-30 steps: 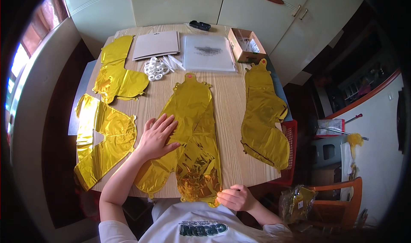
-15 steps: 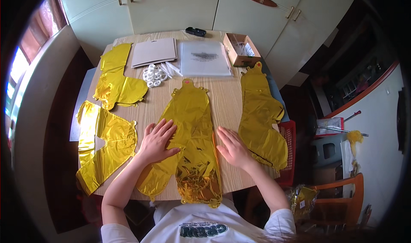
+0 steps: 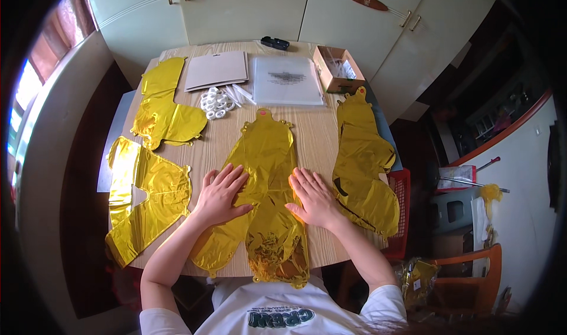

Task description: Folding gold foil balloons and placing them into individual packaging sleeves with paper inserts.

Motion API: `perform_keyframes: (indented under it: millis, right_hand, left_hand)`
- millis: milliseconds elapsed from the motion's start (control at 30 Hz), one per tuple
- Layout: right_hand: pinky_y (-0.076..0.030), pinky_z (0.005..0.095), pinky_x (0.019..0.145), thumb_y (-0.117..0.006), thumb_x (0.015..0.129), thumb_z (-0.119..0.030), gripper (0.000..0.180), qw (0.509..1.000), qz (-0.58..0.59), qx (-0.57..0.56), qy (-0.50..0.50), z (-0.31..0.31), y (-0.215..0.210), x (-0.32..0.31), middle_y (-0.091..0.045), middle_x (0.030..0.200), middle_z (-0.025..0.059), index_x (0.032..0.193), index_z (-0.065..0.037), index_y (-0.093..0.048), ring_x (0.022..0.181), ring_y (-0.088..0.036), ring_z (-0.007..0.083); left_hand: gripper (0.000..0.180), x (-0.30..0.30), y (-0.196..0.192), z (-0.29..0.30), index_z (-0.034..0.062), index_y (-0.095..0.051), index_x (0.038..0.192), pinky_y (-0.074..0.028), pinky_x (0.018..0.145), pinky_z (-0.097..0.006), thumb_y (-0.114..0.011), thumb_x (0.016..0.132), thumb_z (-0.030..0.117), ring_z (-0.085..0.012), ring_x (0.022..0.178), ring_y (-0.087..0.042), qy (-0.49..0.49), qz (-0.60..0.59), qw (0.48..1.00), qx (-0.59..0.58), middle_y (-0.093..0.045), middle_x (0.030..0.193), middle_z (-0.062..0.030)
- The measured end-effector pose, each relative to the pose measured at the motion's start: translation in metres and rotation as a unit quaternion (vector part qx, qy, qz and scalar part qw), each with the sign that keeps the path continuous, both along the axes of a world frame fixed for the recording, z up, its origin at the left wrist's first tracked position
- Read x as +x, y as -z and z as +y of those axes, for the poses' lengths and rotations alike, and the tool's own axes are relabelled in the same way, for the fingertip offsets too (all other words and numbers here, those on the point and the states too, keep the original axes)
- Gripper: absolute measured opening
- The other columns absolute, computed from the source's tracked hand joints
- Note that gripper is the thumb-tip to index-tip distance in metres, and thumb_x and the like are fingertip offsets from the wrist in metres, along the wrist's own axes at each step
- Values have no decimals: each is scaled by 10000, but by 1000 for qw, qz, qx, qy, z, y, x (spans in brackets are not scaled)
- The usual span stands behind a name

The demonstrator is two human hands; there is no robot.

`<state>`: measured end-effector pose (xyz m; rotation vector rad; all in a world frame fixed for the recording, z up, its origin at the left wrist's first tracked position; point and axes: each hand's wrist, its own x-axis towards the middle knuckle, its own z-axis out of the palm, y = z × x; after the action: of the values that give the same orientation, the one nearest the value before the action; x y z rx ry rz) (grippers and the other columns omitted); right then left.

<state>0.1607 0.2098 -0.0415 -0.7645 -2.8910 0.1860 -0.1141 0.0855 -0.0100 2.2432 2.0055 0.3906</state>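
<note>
A flat gold foil balloon (image 3: 267, 149) lies in front of me, its tab end far and its crumpled, shiny end hanging slightly past the near table edge. My left hand (image 3: 220, 199) rests flat on its left side, fingers spread. Along its right edge, my right hand (image 3: 313, 198) lies palm down, fingers stretched out over the foil. Neither hand grips anything. To the right is another flat gold balloon (image 3: 361, 152). Two more sit on the left: a far gold balloon (image 3: 162, 113) and a near, angular gold balloon (image 3: 156, 187).
Toward the back of the wooden table (image 3: 310, 140) are grey-brown card sheets (image 3: 217, 70), white ribbon rolls (image 3: 216, 102), white sticks (image 3: 239, 93), clear plastic bags (image 3: 286, 90), a cardboard box (image 3: 338, 69) and a black object (image 3: 274, 43). A red basket (image 3: 401, 202) and wooden chair (image 3: 466, 279) stand right.
My right hand has moved left from beside the balloon onto its right edge. My left hand stays on the foil, almost unmoved. The view has shifted slightly.
</note>
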Motion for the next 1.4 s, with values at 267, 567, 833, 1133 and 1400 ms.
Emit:
perform_keyframes:
  millis: [267,567,833,1133,1400]
  right_hand:
    - [-102,460,1213,-457,929,-639,843,998,-45,-43,0,2,-12,-3,-196,1602,141,1527,-79,-262,1494,-140,285]
    - [-115,504,1204,-493,917,-618,803,998,15,-51,-27,4,-16,-20,-302,1552,168,1471,-50,-370,1474,-200,315]
    - [-204,539,1174,-529,934,-543,700,991,59,-20,-118,-5,-31,-38,-395,1503,152,1436,-65,-435,1429,-312,321]
    - [-281,554,1139,-581,938,-403,509,963,84,-18,-254,-23,-26,-81,-510,1420,97,1358,-119,-543,1358,-431,287]
    - [-242,533,1163,-534,956,-423,553,965,58,-5,-254,-25,-19,-80,-483,1449,101,1373,-60,-515,1366,-425,244]
  left_hand:
    - [797,0,-1,-1,103,-450,1424,-215,1129,-523,-629,814,583,-298,1416,-335,0,7,1000,1,-417,1496,-111]
    - [752,-2,4,-1,95,-436,1435,-204,1134,-528,-572,871,574,-290,1428,-316,4,3,1000,6,-402,1509,-107]
    - [682,-22,-41,-48,45,-514,1331,-339,1041,-496,-678,832,480,-323,1290,-438,-115,13,993,34,-505,1357,-154]
    - [523,7,-32,-164,38,-616,1042,-424,846,-419,-781,723,418,-299,1035,-538,-320,-2,947,-21,-575,1038,-127]
    - [442,31,-12,-161,59,-577,903,-421,805,-421,-776,725,410,-299,952,-523,-368,20,929,4,-535,981,-114]
